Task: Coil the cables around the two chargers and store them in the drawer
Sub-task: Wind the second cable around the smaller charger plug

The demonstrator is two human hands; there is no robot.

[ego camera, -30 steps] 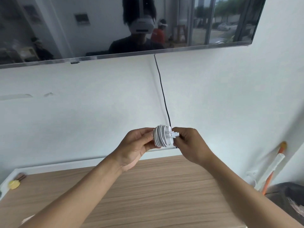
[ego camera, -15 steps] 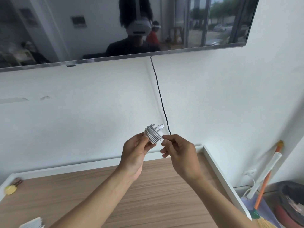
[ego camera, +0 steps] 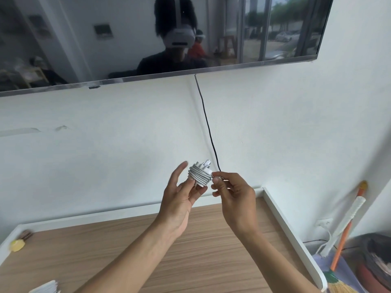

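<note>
A white charger (ego camera: 200,174) wrapped in its own white cable is held up in front of the wall, above the wooden desktop. My left hand (ego camera: 179,194) supports it from below with the lower fingers, while the index finger is stretched out and off it. My right hand (ego camera: 231,192) pinches the cable's end at the charger's right side. The plug prongs point up. A second white coiled thing (ego camera: 45,288) shows at the bottom left edge, mostly cut off. No drawer is in view.
The wooden desktop (ego camera: 148,246) has a white raised rim (ego camera: 289,233) at the back and right. A yellow object (ego camera: 17,244) lies at its far left corner. A black cord (ego camera: 208,125) hangs from the wall-mounted TV. A broom (ego camera: 344,227) and dark bin stand right.
The charger has been turned so its prongs point up instead of right. My left index finger has lifted off it. The view has tilted down and right, which shows more of the desk's right rim.
</note>
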